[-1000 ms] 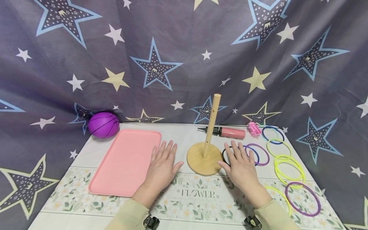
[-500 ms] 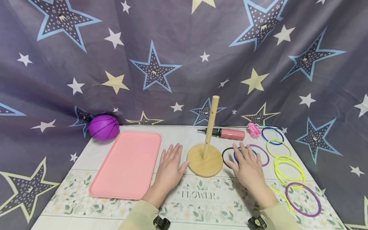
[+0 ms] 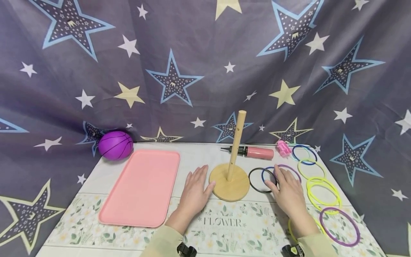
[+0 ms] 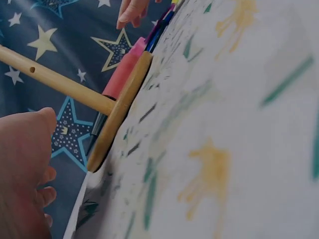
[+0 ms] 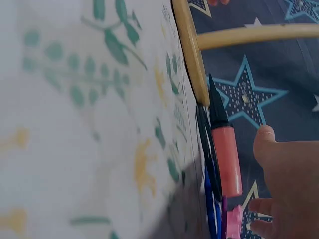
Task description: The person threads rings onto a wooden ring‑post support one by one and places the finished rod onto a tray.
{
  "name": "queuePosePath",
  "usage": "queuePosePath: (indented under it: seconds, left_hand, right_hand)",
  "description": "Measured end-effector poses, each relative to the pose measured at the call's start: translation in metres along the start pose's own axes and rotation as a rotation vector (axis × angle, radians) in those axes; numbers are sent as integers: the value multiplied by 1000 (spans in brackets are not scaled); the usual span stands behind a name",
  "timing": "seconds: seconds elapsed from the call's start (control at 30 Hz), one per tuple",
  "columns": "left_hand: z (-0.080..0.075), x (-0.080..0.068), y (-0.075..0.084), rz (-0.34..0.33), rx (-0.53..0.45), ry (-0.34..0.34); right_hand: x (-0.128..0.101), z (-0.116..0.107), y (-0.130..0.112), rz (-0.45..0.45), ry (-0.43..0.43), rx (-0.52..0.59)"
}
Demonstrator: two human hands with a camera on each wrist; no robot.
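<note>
Fingers extended and holding nothing, my left hand (image 3: 195, 191) is just left of the round base of a wooden peg stand (image 3: 228, 189); its thumb tip is close to the base edge in the head view. My right hand (image 3: 289, 194) is also empty, fingers loosely straight, and partly covers a purple ring (image 3: 297, 172) and a dark blue ring (image 3: 263, 174). Beside its thumb lies a black ring (image 3: 249, 179). In the left wrist view the stand's post (image 4: 65, 84) rises past the left thumb. The right wrist view has the right hand (image 5: 294, 184) near an air pump (image 5: 227, 159).
A pink tray (image 3: 138, 192) lies at left, with a purple ball (image 3: 115, 145) behind it. The pump (image 3: 259, 153) and a small pink plastic piece (image 3: 284, 149) lie at the back. Several coloured rings, including another purple ring (image 3: 359, 233), line the right side.
Both hands have shifted right. The left moved off the tray's right edge toward the stand; the right moved away from the stand, uncovering the black ring.
</note>
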State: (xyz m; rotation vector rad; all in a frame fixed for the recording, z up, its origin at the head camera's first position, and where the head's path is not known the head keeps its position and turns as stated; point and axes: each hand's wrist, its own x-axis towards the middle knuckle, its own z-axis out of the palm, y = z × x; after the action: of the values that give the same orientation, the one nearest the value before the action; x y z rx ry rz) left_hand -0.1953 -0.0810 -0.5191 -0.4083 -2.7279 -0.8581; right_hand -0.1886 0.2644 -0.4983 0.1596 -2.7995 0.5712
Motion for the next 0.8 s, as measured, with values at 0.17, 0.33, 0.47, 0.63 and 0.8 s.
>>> queuePosePath:
  seconds: [0.17,0.33,0.47,0.63,0.8]
  left_hand:
    - [6,-2,0,-5,-21,-30]
    - [11,-3,-2,-14,-35,-49]
    - [12,-4,-3,-21,-48,-64]
    - [15,-4,-6,-26,-66,-81]
    - [18,-3,-9,-21,-70,-91]
  right_hand:
    - [-2,-2,11,18,38,17]
    - [-2,-4,15,73,-2,34]
    - [1,-3,17,113,-34,65]
    - [2,-1,24,129,-34,89]
    - [1,0,29,115,-24,104]
